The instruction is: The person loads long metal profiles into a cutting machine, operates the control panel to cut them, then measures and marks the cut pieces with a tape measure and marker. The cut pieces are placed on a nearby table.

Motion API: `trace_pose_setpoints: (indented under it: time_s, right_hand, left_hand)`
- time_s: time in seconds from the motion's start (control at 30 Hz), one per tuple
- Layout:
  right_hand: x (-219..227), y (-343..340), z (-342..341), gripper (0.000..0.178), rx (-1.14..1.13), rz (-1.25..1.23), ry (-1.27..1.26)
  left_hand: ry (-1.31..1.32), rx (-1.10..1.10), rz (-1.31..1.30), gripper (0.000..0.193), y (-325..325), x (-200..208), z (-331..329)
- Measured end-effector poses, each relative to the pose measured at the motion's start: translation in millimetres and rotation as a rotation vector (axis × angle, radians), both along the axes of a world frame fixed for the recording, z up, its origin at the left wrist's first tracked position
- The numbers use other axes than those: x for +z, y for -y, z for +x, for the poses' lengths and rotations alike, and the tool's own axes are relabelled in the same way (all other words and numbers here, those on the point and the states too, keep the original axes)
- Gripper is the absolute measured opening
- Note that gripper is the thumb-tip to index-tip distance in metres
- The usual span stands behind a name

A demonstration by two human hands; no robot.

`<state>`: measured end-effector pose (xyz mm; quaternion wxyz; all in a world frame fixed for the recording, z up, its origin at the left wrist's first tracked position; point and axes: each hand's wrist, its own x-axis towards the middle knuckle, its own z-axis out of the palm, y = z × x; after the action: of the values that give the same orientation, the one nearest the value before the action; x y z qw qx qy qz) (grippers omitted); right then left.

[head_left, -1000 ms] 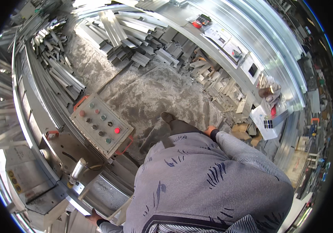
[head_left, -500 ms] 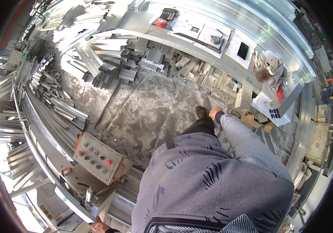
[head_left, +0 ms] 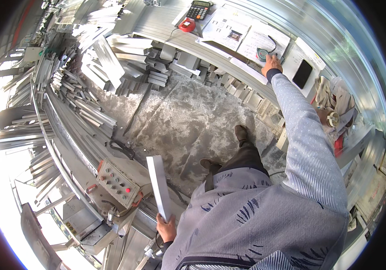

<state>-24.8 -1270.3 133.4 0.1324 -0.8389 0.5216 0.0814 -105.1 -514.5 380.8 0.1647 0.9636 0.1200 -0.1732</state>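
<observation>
Low and near the middle of the frame, the left hand curls round a silver metal bar, best held firm and steady, while at upper right the half-bent right hand is at the tape measure, its grip unclear.

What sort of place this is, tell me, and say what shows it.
Probably a metalworking shop: there are heaped metal profiles, a button-studded control box, and a tape measure lying on papers.

Slanted silvery bar, round tape measure
</observation>
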Motion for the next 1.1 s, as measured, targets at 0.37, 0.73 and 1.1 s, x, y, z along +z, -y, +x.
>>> trace_pose_setpoints:
  time_s: [0.37,0.73,1.1]
  right_hand:
    - [-28.8,46.6,56.0,0.05,0.185,0.009,-0.191]
    - [44.5,-111.7,-20.4,0.069,-0.447,1.662,0.926]
    - [159.4,-358.6,-44.7,0.06,0.85,1.174,0.649]
  left_hand:
    - [-0.212,0.164,0.196,0.067,-35.4,-2.0,-101.7]
    - [-0.255,0.096,-0.77,0.063,97.1,69.9,9.4]
    - [-0.65,-0.519,-0.969,0.078,171.5,40.4,136.4]
